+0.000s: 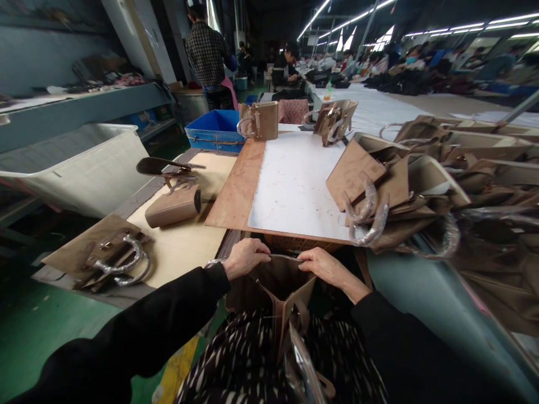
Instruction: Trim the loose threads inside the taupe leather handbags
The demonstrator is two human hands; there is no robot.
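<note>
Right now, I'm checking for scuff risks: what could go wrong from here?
The open bag, pinched at its rim by the left hand and right hand, might slip. The tilted bags heaped on the right could slide and scuff each other.

The hall is dim around my white sheet (295, 185), the brightest surface near me. Far beyond it, strip lights (314, 19) and glaring windows (384, 38) shine out of the darkness. On its near side, the open bag (281, 278) between my fingers (259, 251) is sunk in shadow. Right of it, plastic-wrapped handles (382, 222) glint; farther right, piled bags (501, 292) look soft and stretched, like the tub (84, 179) far left of it.
</note>
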